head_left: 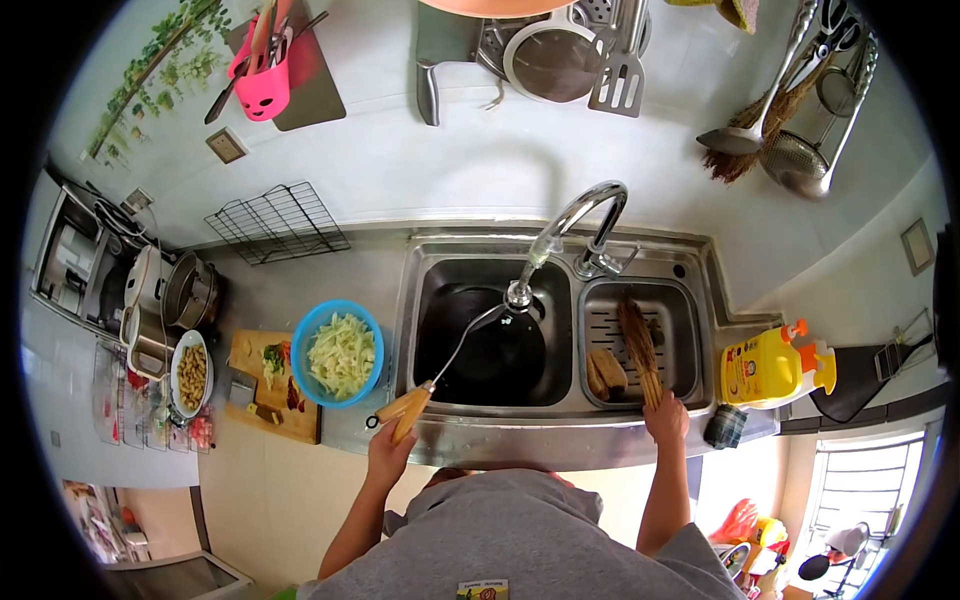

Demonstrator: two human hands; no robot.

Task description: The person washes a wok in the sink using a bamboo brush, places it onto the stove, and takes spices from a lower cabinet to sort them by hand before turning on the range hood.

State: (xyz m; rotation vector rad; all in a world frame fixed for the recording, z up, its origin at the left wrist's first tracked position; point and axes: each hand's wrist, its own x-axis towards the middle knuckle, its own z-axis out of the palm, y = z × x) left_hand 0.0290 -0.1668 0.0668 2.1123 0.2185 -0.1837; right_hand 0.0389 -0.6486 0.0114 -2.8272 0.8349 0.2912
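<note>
My left hand [388, 458] is closed at the sink's front edge around a wooden handle [405, 408]. From that handle a thin metal shaft runs to a spatula-like or ladle-like head under the faucet [519, 294]; its exact kind is unclear. A second wooden piece with a hanging ring lies against it. Beneath, a dark round pan, like a wok [470, 350], fills much of the left basin. My right hand [667, 418] grips the lower end of a brown bamboo brush [638, 345], whose bristles rest in the right basin. Beside it lie brown sponge-like blocks [606, 374].
Left of the sink stand a blue bowl [378, 372] of shredded cabbage, a cutting board [312, 425] with chopped food and a cleaver, and a white dish [203, 402] of peanuts. Yellow bottles [755, 368] and a dark checked cloth [726, 427] are at the right. Utensils hang above.
</note>
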